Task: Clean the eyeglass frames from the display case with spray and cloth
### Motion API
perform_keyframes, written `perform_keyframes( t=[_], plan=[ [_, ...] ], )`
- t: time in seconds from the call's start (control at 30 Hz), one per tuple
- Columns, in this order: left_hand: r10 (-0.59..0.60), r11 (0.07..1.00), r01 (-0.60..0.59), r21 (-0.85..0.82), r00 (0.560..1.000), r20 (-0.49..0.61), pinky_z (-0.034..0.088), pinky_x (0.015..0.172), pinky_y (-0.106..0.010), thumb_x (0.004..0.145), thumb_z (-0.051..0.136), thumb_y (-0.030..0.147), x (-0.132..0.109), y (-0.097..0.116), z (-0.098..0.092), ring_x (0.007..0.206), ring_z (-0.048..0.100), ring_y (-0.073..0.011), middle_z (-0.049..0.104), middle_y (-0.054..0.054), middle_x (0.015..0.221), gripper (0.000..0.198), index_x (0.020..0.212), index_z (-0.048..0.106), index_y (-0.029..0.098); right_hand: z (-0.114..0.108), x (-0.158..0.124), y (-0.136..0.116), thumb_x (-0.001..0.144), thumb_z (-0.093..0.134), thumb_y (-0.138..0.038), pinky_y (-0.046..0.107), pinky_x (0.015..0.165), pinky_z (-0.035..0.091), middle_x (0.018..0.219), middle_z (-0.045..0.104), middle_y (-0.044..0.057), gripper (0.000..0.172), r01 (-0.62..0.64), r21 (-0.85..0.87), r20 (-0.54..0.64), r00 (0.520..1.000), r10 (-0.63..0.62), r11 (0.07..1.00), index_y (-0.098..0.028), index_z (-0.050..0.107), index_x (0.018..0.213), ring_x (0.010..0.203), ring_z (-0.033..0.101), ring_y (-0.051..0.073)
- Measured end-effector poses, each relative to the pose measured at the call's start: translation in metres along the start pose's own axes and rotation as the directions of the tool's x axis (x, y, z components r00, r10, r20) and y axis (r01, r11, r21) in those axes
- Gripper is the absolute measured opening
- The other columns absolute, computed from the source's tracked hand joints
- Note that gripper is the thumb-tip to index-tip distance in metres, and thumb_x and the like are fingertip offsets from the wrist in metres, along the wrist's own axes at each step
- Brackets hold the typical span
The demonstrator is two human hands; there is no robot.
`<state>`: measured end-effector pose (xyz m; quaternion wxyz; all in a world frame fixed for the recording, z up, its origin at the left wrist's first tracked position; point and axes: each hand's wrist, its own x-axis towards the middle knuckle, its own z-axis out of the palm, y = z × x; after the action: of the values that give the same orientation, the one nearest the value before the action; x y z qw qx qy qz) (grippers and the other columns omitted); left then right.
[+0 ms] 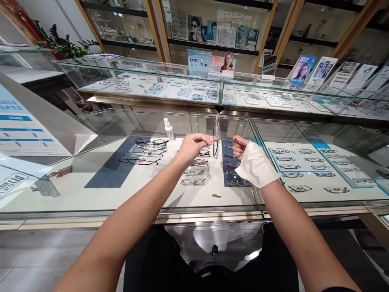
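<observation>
My left hand [196, 145] pinches a pair of dark-rimmed eyeglasses [215, 148], held on edge above the glass display case. Just to the right, my right hand [247, 156] has its fingers curled in, with a cream cleaning cloth [257, 166] draped over its back and wrist. The cloth hangs apart from the glasses. A white spray bottle [169, 129] stands left of my hands. Several eyeglasses [139, 161] lie on a dark mat at the left, and more glasses [192, 182] rest in a column below my left hand.
Beneath my hands is the glass case [170, 202], with a small gold-coloured piece [216, 196] near its front. More frames lie on a dark mat [226, 178] and in the right-hand section. Another glass counter [170, 77] with signs stands behind. A large printed card [27, 121] leans at left.
</observation>
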<state>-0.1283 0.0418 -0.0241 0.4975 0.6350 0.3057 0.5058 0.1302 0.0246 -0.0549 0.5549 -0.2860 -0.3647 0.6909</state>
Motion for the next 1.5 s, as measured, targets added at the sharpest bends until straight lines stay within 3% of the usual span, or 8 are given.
perform_keyframes(
  t=[0.2,0.33,0.6,0.77,0.9,1.17,1.33,1.5],
  plan=[
    [-0.034,0.996,0.031,-0.084,0.999,-0.033,0.059,0.113,-0.055,0.071,0.099,0.052,-0.005,0.001,0.002,0.117,0.083,-0.0353,0.087,-0.009,0.095,0.037,0.071,0.074,0.025,0.043,-0.030,0.004,0.088,0.095,-0.040,0.026,0.048,0.026,0.071,0.039,-0.006,0.026,0.055,-0.118,0.001,0.998,-0.055,0.991,-0.024,0.076,0.095,0.059,0.028,0.010],
    [-0.079,0.988,0.068,-0.138,0.994,-0.073,0.061,0.106,-0.048,0.070,0.101,0.053,-0.009,0.007,0.007,0.110,0.084,-0.0318,0.086,-0.007,0.092,0.048,0.081,0.066,0.023,0.060,-0.039,0.011,0.088,0.094,-0.051,0.032,0.059,0.023,0.076,0.049,-0.004,0.033,0.020,-0.345,-0.025,0.999,-0.030,0.939,-0.022,0.080,0.099,0.065,0.033,0.011],
    [-0.133,0.987,0.130,-0.096,0.991,-0.023,0.056,0.089,-0.037,0.072,0.101,0.057,-0.014,0.002,0.012,0.090,0.081,-0.0243,0.084,-0.004,0.084,0.058,0.090,0.057,0.025,0.057,-0.040,0.021,0.086,0.094,-0.053,0.033,0.070,0.029,0.091,0.066,0.000,0.036,0.023,-0.413,-0.059,0.997,-0.052,0.910,-0.024,0.084,0.105,0.075,0.042,0.014],
    [-0.085,0.996,0.085,-0.026,0.996,-0.027,0.048,0.080,-0.033,0.076,0.097,0.057,-0.016,0.002,0.016,0.105,0.083,-0.0289,0.086,-0.008,0.094,0.054,0.092,0.058,0.024,0.062,-0.042,0.017,0.083,0.096,-0.053,0.034,0.074,0.032,0.095,0.071,0.001,0.036,0.031,-0.438,-0.065,0.996,-0.066,0.898,-0.023,0.084,0.100,0.078,0.045,0.015],
    [-0.037,0.998,0.039,0.039,0.999,-0.034,0.045,0.079,-0.033,0.081,0.094,0.056,-0.017,0.003,0.015,0.103,0.083,-0.0283,0.087,-0.009,0.094,0.049,0.092,0.059,0.024,0.067,-0.041,0.012,0.081,0.096,-0.055,0.035,0.074,0.031,0.089,0.068,0.001,0.038,0.042,-0.473,-0.043,0.997,-0.071,0.880,-0.022,0.081,0.091,0.076,0.044,0.015],
    [-0.076,0.997,0.076,0.022,0.997,-0.008,0.051,0.086,-0.036,0.079,0.095,0.058,-0.016,-0.001,0.015,0.103,0.081,-0.0269,0.087,-0.008,0.096,0.047,0.093,0.065,0.023,0.063,-0.042,0.015,0.088,0.089,-0.056,0.034,0.070,0.026,0.084,0.059,-0.002,0.037,0.068,-0.457,-0.001,0.997,-0.077,0.887,-0.021,0.075,0.089,0.073,0.037,0.014],
    [-0.046,0.991,0.052,0.126,0.998,-0.050,0.051,0.083,-0.036,0.081,0.091,0.058,-0.015,-0.003,0.013,0.095,0.075,-0.0238,0.086,-0.009,0.105,0.041,0.097,0.080,0.022,0.067,-0.041,0.011,0.081,0.094,-0.058,0.033,0.073,0.034,0.091,0.065,0.000,0.042,0.082,-0.448,-0.017,0.995,-0.100,0.890,-0.022,0.075,0.091,0.078,0.045,0.016],
    [-0.012,0.979,0.012,0.201,1.000,-0.004,0.051,0.083,-0.037,0.086,0.085,0.064,-0.014,-0.001,0.014,0.101,0.073,-0.0260,0.085,-0.009,0.110,0.042,0.089,0.083,0.022,0.067,-0.039,0.008,0.077,0.095,-0.065,0.034,0.069,0.027,0.080,0.058,-0.003,0.047,0.077,-0.511,-0.014,0.995,-0.098,0.856,-0.023,0.074,0.086,0.071,0.037,0.014]
  ],
)
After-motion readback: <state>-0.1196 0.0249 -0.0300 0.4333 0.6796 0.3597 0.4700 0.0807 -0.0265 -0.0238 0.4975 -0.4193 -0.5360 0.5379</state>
